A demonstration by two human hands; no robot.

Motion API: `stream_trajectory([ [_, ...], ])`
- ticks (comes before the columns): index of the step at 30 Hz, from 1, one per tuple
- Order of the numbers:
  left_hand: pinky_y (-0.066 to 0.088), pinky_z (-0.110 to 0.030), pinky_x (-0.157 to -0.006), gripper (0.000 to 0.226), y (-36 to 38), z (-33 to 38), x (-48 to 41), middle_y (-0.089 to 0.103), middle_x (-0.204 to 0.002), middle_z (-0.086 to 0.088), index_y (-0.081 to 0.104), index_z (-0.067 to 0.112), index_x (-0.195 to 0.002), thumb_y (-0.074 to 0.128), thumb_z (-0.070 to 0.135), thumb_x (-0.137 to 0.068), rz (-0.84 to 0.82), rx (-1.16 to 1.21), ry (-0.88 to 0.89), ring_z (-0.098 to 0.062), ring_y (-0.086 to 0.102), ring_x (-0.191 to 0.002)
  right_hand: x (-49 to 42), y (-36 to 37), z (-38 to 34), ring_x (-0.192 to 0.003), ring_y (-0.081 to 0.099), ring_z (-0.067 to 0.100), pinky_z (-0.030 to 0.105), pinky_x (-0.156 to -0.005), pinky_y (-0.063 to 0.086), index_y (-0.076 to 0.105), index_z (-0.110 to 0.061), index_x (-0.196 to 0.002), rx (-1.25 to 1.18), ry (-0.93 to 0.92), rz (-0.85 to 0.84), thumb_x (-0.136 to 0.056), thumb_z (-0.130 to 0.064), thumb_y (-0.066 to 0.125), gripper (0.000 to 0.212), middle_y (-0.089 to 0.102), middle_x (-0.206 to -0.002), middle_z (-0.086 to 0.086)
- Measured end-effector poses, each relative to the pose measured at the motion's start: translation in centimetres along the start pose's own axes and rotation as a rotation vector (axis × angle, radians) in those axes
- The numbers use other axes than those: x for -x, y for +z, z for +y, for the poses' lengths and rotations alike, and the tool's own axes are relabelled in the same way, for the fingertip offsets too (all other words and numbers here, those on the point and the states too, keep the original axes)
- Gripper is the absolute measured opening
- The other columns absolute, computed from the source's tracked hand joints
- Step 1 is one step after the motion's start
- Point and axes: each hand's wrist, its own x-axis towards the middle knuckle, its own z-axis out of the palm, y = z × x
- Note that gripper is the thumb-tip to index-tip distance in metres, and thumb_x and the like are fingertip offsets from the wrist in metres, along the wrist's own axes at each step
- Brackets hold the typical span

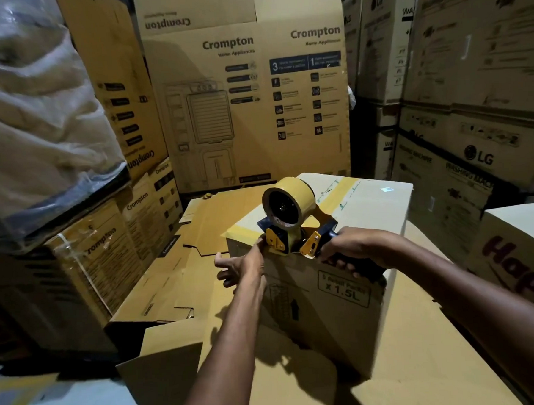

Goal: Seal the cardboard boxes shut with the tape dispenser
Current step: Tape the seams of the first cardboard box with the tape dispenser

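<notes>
Two bare forearms come in from six o'clock, so straight to the fingers. The right hand (351, 250) has its fingers (340, 262) curled tight round the dark handle of the tape dispenser (295, 228), a firm grip. The left hand (244, 262) is loose: its fingers (224, 260) are spread and relaxed toward nine o'clock, holding nothing, with the thumb side up against the dispenser's yellow front plate.

The dispenser sits on the near top edge of the cardboard box (320, 308), dead centre of the view. Its yellow tape roll (287, 201) stands up at twelve o'clock of the hands. A strip of yellow tape (339, 192) runs across the box top, away toward one o'clock. The box's near face reads "x 1.5L" beside an up arrow.

The box stands on a broad cardboard sheet (422, 349) that spreads out to five o'clock. Flattened cartons (177, 287) lie at nine o'clock. Further out there is a tall Crompton carton (248, 110) at twelve, LG cartons (473, 148) stacked at two, a plastic-wrapped stack (32, 121) at ten, and a purple-lettered box (515, 251) at three.
</notes>
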Motion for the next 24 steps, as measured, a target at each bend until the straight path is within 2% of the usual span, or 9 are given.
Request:
stream_trajectory([
  [4, 0.036, -0.051, -0.101, 0.111, 0.0, 0.1, 0.1, 0.027, -0.140, -0.017, 0.025, 0.025, -0.141, 0.096, 0.043, -0.058, 0.084, -0.024, 0.109, -0.033, 0.032, -0.120, 0.2, -0.2, 0.5, -0.052, 0.048, 0.011, 0.025, -0.053, 0.042, 0.064, -0.015, -0.083, -0.006, -0.020, -0.003, -0.094, -0.030, 0.068, 0.019, 0.053, -0.060, -0.002],
  [9, 0.039, -0.057, -0.102, 0.120, -0.2, 0.0, 0.5, 0.026, -0.135, -0.013, 0.023, 0.029, -0.134, 0.096, 0.057, -0.043, 0.108, -0.004, 0.032, -0.028, 0.029, -0.108, 2.2, -1.9, 2.8, -0.052, 0.046, 0.011, 0.024, -0.051, 0.039, 0.068, -0.011, -0.093, 0.004, -0.016, -0.048, -0.096, -0.027, 0.068, 0.016, 0.053, -0.062, -0.002],
  [13, 0.041, -0.057, -0.103, 0.116, -0.1, 0.1, 1.2, 0.026, -0.136, -0.014, 0.023, 0.029, -0.134, 0.096, 0.057, -0.048, 0.094, 0.012, -0.002, -0.031, 0.032, -0.114, 4.3, -3.5, 5.9, -0.051, 0.044, 0.013, 0.027, -0.051, 0.037, 0.069, -0.009, -0.086, -0.049, -0.021, -0.061, -0.096, -0.023, 0.068, 0.018, 0.053, -0.063, 0.002],
  [16, 0.043, -0.054, -0.100, 0.110, 0.5, 0.4, 2.6, 0.025, -0.134, -0.014, 0.024, 0.027, -0.133, 0.094, 0.058, -0.054, 0.073, 0.013, -0.053, -0.030, 0.033, -0.111, 4.7, -3.5, 7.3, -0.048, 0.044, 0.013, 0.027, -0.049, 0.037, 0.066, -0.010, -0.077, -0.073, -0.035, -0.029, -0.096, -0.021, 0.067, 0.022, 0.052, -0.060, 0.002],
  [20, 0.041, -0.051, -0.101, 0.110, 1.6, -0.1, 4.5, 0.027, -0.137, -0.016, 0.023, 0.025, -0.137, 0.095, 0.050, -0.058, 0.098, -0.031, 0.033, -0.027, 0.029, -0.107, 4.5, -3.0, 8.2, -0.047, 0.045, 0.014, 0.028, -0.049, 0.038, 0.066, -0.010, -0.075, -0.090, -0.059, 0.016, -0.095, -0.020, 0.067, 0.022, 0.052, -0.059, 0.002],
  [22, 0.043, -0.052, -0.101, 0.110, 2.3, -0.9, 5.4, 0.028, -0.138, -0.017, 0.020, 0.027, -0.138, 0.095, 0.044, -0.060, 0.038, -0.035, 0.030, -0.029, 0.035, -0.117, 4.4, -2.7, 8.3, -0.047, 0.045, 0.014, 0.028, -0.049, 0.038, 0.067, -0.009, -0.078, -0.093, -0.075, 0.036, -0.094, -0.020, 0.067, 0.019, 0.053, -0.059, 0.002],
  [24, 0.045, -0.049, -0.104, 0.102, 3.1, -1.9, 6.6, 0.035, -0.148, -0.020, 0.020, 0.029, -0.142, 0.090, 0.036, -0.069, -0.090, 0.018, -0.040, -0.035, 0.043, -0.131, 4.3, -2.5, 8.3, -0.047, 0.045, 0.014, 0.027, -0.049, 0.038, 0.066, -0.009, -0.079, -0.098, -0.081, 0.044, -0.092, -0.021, 0.067, 0.017, 0.053, -0.059, 0.002],
])
